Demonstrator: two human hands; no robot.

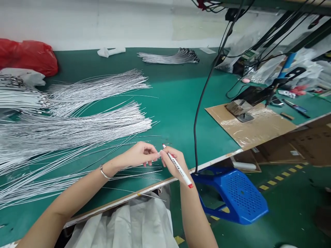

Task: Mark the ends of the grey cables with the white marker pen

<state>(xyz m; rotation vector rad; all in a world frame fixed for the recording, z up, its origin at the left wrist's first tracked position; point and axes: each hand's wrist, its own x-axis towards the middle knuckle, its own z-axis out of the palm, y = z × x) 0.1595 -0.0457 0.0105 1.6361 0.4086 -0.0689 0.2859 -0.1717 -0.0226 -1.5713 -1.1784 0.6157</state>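
Observation:
My left hand [146,154], a bangle on its wrist, has thumb and fingers pinched on the end of a thin silvery wire. My right hand [173,162] is closed around a white marker pen [178,167] with red ends and printing along its barrel. The pen slants across the hand, its upper end beyond the fingers. The fingertips of both hands almost meet at the wire end, which is mostly hidden. Loose wires [139,175] run under and beside my left forearm. Just beyond it lies a thick bundle of cut wires [103,124].
More wire bundles [103,86] lie farther back, one with black ends [178,57] by the wall. A red bag [28,57] sits at the far left. A black cable [200,113] hangs before the cardboard sheet [224,120]. A blue stool [240,193] stands below the table edge.

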